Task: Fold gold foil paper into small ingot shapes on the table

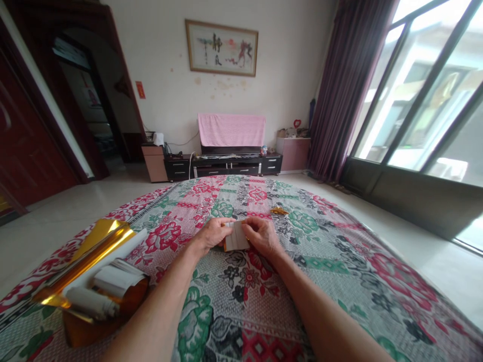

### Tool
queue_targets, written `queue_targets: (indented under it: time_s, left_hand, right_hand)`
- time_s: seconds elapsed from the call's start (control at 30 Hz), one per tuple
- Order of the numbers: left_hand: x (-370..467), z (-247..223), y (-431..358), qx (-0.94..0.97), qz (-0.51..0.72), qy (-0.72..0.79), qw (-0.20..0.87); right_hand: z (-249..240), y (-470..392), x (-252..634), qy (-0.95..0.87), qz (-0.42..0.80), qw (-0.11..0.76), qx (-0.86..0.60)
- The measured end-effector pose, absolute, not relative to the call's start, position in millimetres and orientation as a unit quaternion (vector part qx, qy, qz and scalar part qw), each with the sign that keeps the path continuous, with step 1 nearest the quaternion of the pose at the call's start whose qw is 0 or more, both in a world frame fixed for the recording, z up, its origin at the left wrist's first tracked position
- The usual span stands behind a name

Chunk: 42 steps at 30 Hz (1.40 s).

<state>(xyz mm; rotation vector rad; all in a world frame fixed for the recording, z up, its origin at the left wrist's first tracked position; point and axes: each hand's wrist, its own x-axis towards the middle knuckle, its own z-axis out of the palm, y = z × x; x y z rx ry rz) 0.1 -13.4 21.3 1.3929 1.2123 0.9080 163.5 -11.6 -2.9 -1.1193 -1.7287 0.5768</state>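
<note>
Centrally: one piece of folded paper, pale side up with a gold edge showing at its left, placed between the two hands at the flowered cloth — left hand pinching it by the far left corner, right hand pinching it along the far right side, neither clearly nearer. Its creases run away from the body; which way its long axis lies cannot be told. Also listed: gold sheet and pale paper bundle, heaped well left; gold scrap, beyond the right hand.
</note>
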Motion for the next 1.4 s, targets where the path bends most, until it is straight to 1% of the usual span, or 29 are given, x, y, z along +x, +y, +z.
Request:
queue_targets:
  time_s: [0.1, 0.2, 0.3, 0.43, 0.63, 0.9, 1.1, 1.23, 1.33, 1.4]
  left_hand:
    - [0, 20, -12, 0.568, 0.394, 0.529, 0.492]
    - [-2, 16, -9, 0.605, 0.381, 0.534, 0.451]
    - [-5, 13, -5, 0.641, 0.369, 0.534, 0.411]
    - [-5, 11, -1, 0.674, 0.355, 0.54, 0.359]
    - [-1, 12, 0, 0.689, 0.336, 0.541, 0.346]
    - [6, 9, 3, 0.738, 0.327, 0.54, 0.239]
    - [13, 10, 0, 0.734, 0.315, 0.558, 0.224]
    - [10, 12, -2, 0.753, 0.325, 0.52, 0.239]
    - [7, 15, -4, 0.751, 0.339, 0.505, 0.259]
    - [7, 18, -6, 0.757, 0.316, 0.518, 0.243]
  right_hand:
    - [-3, -11, 163, -0.729, 0.181, 0.46, -0.473]
    - [-4, -10, 164, -0.735, 0.133, 0.484, -0.456]
    - [-6, -11, 164, -0.761, 0.107, 0.497, -0.403]
    - [-9, -10, 164, -0.811, 0.093, 0.444, -0.369]
    - [-13, -8, 162, -0.834, 0.075, 0.41, -0.362]
    - [-12, -10, 160, -0.841, 0.076, 0.387, -0.371]
    - [-12, -10, 159, -0.841, 0.095, 0.385, -0.368]
    - [-11, -10, 159, -0.825, 0.127, 0.385, -0.393]
    - [-11, -9, 159, -0.787, 0.16, 0.411, -0.432]
    - [-11, -7, 160, -0.764, 0.188, 0.429, -0.444]
